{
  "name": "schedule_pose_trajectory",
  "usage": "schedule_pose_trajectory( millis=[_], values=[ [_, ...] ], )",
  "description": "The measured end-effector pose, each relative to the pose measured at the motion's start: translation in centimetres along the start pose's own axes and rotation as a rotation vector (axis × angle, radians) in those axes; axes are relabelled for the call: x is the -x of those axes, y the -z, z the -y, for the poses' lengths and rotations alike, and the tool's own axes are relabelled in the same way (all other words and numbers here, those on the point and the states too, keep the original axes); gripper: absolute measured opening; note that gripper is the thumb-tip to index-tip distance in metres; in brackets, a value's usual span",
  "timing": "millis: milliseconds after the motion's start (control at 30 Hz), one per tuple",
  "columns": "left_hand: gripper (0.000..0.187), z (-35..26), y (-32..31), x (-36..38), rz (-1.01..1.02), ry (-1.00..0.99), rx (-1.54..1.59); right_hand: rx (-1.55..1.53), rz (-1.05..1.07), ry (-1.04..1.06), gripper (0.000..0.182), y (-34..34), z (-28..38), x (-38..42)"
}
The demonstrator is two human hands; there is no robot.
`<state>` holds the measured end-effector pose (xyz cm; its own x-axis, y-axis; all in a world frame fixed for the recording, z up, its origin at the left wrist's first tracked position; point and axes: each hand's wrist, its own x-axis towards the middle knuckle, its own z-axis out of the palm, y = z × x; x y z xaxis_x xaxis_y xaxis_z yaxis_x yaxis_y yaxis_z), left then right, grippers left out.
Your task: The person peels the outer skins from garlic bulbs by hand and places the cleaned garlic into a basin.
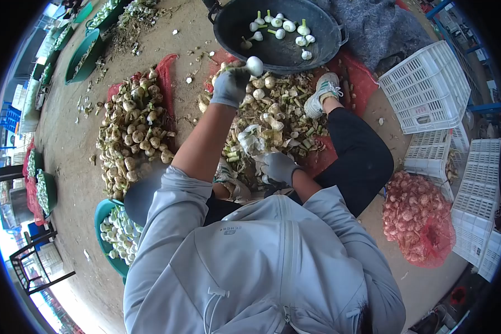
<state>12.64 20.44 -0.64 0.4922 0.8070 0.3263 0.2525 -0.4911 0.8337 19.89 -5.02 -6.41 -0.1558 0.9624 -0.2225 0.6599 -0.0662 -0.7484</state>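
My left hand (pixel 231 84), in a grey glove, is stretched forward and grips a peeled white bulb (pixel 255 65) at the near rim of a black basin (pixel 228 25). Several peeled white bulbs (pixel 278 28) with short green stems lie inside the basin. My right hand (pixel 278 167), also gloved, stays low near my lap with its fingers curled. It is right next to a clump of white husks (pixel 251 139), and I cannot see whether it holds them. A heap of trimmings and husks (pixel 278 111) lies between my hands.
A pile of unpeeled bulbs (pixel 132 128) lies on red netting to the left. A teal tub of peeled bulbs (pixel 117 234) sits at my left side. White plastic crates (pixel 428 89) and a red net sack of bulbs (pixel 417 217) stand on the right. My right foot (pixel 323 92) rests by the basin.
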Motion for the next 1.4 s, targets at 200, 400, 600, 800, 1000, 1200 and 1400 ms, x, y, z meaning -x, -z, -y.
schedule_pose_trajectory(
  millis=[200, 400, 600, 800, 1000, 1200, 1400],
  values=[
    [0.028, 0.7, -5.8, -3.3, -0.186, 0.340, 0.445, 0.076, 0.094, -0.252, 0.024, 4.1, 2.3, 0.0],
    [0.041, 6.2, -9.8, 6.7, 0.705, 0.118, -0.431, 0.134, 0.357, -0.179, 0.024, 4.2, 3.8, -0.2],
    [0.038, 7.7, -10.2, 10.0, 0.850, 0.066, -0.746, 0.114, 0.307, -0.230, 0.022, 5.0, 3.9, -0.8],
    [0.046, 2.8, -3.8, 12.3, 0.595, 0.419, -0.465, 0.099, -0.077, -0.310, 0.026, 5.2, 3.1, -1.2],
    [0.043, -6.1, 2.0, 15.5, 0.178, 0.834, 0.473, 0.052, -0.004, -0.437, 0.031, 3.6, -1.0, -3.5],
    [0.058, -7.4, -0.4, 19.7, 0.163, 0.320, -0.108, -1.122, -0.304, -0.359, 0.010, 3.6, 3.6, -2.3],
    [0.053, -9.7, -0.3, 20.1, 0.256, 0.347, -0.289, -0.621, -0.412, -0.297, 0.015, 3.0, 3.1, -2.0]
  ],
)
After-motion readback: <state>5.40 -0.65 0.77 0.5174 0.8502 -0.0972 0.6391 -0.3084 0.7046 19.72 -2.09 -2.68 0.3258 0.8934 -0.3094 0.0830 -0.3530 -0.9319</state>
